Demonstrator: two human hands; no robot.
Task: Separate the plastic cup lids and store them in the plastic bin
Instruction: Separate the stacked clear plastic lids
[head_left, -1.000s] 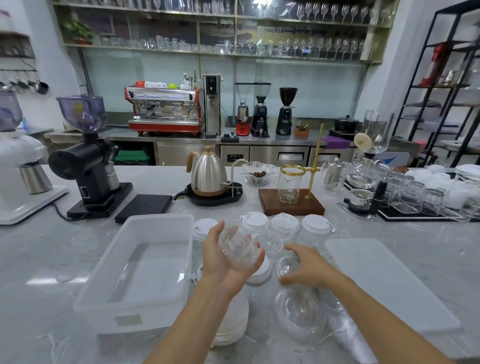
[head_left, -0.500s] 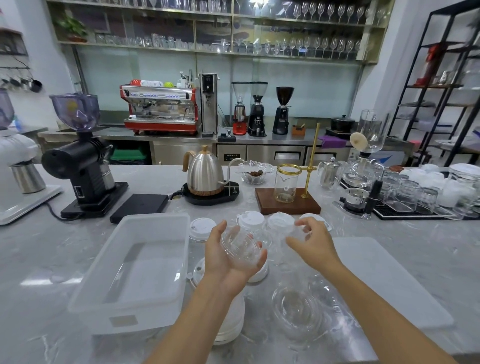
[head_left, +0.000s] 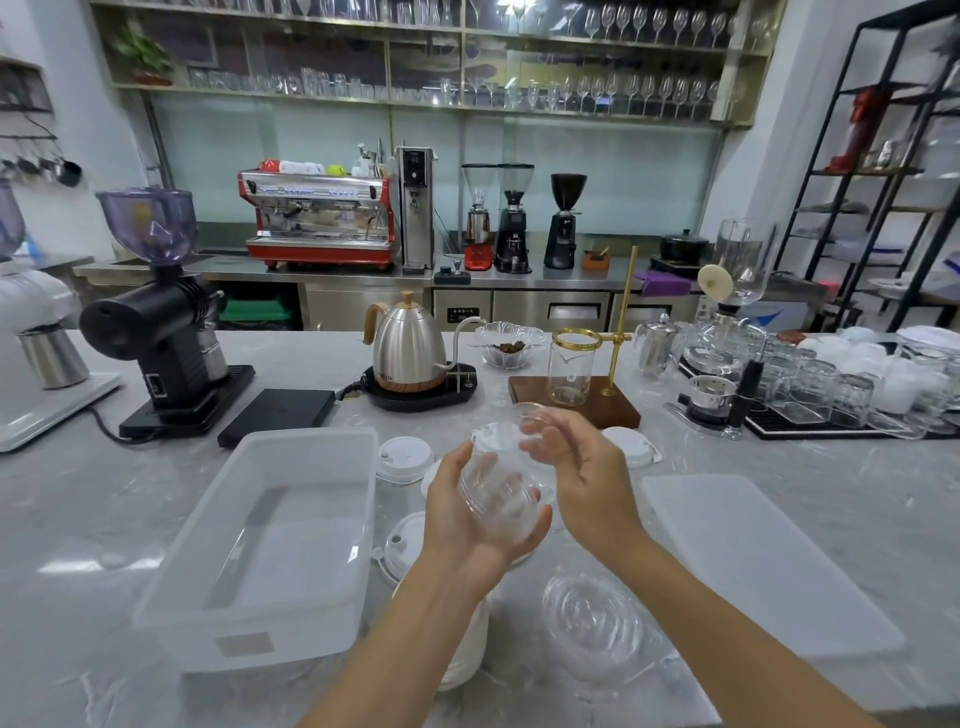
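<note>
Hands meet above a marble counter (head_left: 779, 457) as we sort cup lids. Our left hand (head_left: 467, 525) cradles a stack of clear dome lids (head_left: 498, 499), fingers curled under it. Our right hand (head_left: 582, 467) pinches one clear lid (head_left: 530, 415) at the top of that stack, just lifted off it. The bin (head_left: 270, 540) sits to the left, near our left hand, with nothing we can make out inside. Its flat cover (head_left: 763, 561) lies to the right. White lids (head_left: 402, 460) rest on the counter between bin and hands, and more clear lids (head_left: 592, 618) lie below our right wrist. A kettle (head_left: 410, 348) stands farther back.
</note>
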